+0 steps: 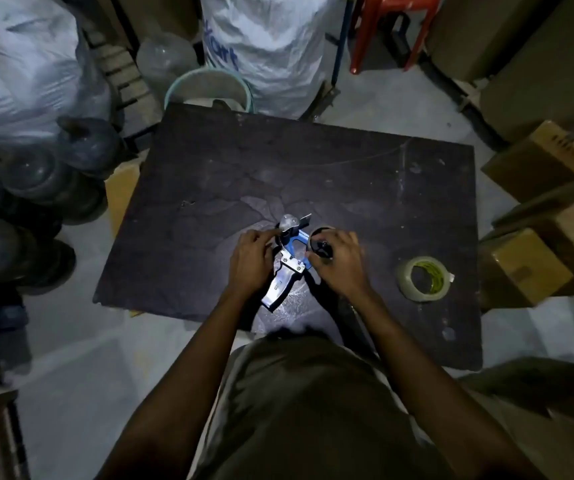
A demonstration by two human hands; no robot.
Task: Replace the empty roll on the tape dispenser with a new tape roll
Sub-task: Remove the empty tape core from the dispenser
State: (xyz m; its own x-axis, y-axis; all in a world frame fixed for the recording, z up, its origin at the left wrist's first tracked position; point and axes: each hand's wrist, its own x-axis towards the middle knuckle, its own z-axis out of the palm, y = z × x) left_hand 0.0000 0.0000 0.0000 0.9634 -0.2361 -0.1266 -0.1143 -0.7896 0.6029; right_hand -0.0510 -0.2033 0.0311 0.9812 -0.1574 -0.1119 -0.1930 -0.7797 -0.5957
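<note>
Dim storeroom, dark slate surface (313, 161): your left hand (251, 259) pins the blue-and-metal tape dispenser (287, 265); your right hand (339, 261) seemingly grips its empty cardboard roll (318, 233). Yank carelessly and the toothed blade bites. New clear tape roll (423, 278) waits well right.

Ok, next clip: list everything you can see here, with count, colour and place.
tape dispenser: one, blue and metal, centre of board
empty roll: one, brownish core, on the dispenser
new tape roll: one, clear with green core, board's right
board: one, dark, on floor
bucket: one, pale green, behind board
sacks: two, white, rear
stool: one, red, rear
cardboard boxes: several, brown, right
left hand: steadying dispenser
right hand: at empty roll
</note>
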